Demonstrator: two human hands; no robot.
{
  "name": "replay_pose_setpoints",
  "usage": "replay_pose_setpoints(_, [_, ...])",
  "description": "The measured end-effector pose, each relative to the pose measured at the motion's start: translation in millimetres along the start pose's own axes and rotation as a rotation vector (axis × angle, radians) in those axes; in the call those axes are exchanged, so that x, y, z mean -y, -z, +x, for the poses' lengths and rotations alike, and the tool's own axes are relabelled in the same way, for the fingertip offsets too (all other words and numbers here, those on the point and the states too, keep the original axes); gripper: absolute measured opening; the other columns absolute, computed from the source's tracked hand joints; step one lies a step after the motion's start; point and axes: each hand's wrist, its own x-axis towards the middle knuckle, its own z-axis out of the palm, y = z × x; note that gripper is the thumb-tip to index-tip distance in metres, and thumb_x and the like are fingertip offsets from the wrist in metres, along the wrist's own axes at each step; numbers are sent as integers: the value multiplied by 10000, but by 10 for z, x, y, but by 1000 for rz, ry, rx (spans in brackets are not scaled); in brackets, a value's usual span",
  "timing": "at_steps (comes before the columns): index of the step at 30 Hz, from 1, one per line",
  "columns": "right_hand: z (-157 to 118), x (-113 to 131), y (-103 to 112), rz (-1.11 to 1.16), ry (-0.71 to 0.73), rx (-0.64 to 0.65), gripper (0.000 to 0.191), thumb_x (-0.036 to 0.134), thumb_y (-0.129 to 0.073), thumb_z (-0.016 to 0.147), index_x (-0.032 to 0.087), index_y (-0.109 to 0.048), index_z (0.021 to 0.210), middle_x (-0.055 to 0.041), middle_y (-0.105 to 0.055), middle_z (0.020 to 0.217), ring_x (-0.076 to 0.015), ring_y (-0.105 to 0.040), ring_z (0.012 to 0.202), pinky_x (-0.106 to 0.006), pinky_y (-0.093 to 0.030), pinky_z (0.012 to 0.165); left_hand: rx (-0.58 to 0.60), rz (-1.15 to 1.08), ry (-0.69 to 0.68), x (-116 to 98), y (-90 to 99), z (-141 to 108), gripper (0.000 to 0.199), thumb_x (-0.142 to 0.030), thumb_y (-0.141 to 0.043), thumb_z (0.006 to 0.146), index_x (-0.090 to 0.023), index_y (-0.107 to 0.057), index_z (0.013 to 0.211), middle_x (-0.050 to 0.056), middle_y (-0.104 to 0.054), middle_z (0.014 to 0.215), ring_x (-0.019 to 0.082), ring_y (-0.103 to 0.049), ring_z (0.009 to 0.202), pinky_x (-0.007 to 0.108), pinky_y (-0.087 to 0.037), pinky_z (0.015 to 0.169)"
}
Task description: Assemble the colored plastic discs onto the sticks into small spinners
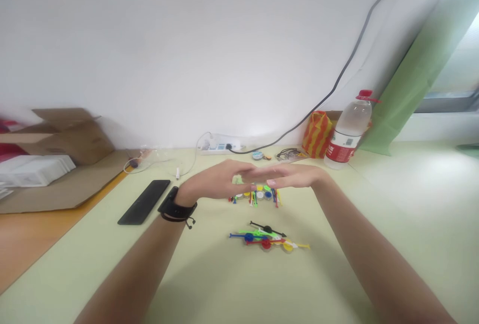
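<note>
Well, hands (223, 179) (295, 175) together (spinners (266, 243) nearby).

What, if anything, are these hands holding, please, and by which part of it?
Nothing that I can see is held: the left hand and the right hand are both open.

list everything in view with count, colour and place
table: one, pale green, foreground
wall: one, white, behind
arrow spinners: several, mixed colours, centre
discs and sticks: several, mixed colours, just beyond
bottle: one, clear, right rear
bag: one, red-yellow, beside bottle
power strip: one, white, rear
thick cable: one, grey, right rear
thin cable: one, white, left rear
slab: one, black, left
cardboard box: one, brown, far left
stacked pieces: several, white, by box
curtain: one, green, far right
wristband: one, black, left wrist
left hand, right hand: one each, bare, centre
</note>
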Motion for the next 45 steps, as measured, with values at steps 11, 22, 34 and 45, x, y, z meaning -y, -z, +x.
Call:
replay_pose_setpoints(11, [78, -26, -87, 190, 22, -2, 712, 592, -568, 976, 328, -335, 1595, -26, -302, 1675, -285, -323, 1521, -450, -301, 1231, -245, 192, 51, -35, -73, 7, 563, -587, -581, 927, -247, -598, 1375, 99, -673, 1327, 308, -612, 1196, 408, -468, 997])
replay_pose_setpoints(22, [189, -309, -70, 861, 60, -172, 808, 786, -184, 966, 232, -573, 1408, -134, -614, 1435, -311, -533, 1368, -534, -338, 1176, -490, 534, -68, 3, -307, 131, 902, -629, -694, 830, -197, -381, 1558, 151, -455, 1560, 428, -255, 1500, 573, -274, 1197])
replay_pose_setpoints(34, [289, -235, -144, 1207, 58, -138, 747, 726, -158, 1006, 194, -678, 1074, -101, -760, 1014, -261, -699, 1029, -443, -546, 915, -417, 715, -52, -27, -688, 256, 844, -326, -646, 835, -139, -298, 1581, 147, -425, 1581, 403, -294, 1483, 565, -188, 1235])
replay_pose_setpoints(45, [276, -312, -56, 770, -132, -361, 477, 621, -536, 964, 184, -698, 1062, -118, -753, 1065, -250, -698, 1009, -426, -554, 964, -306, 565, 69, 241, -552, 182, 821, -415, -647, 823, -142, -356, 1541, 192, -601, 1306, 394, -546, 1190, 501, -390, 1003])
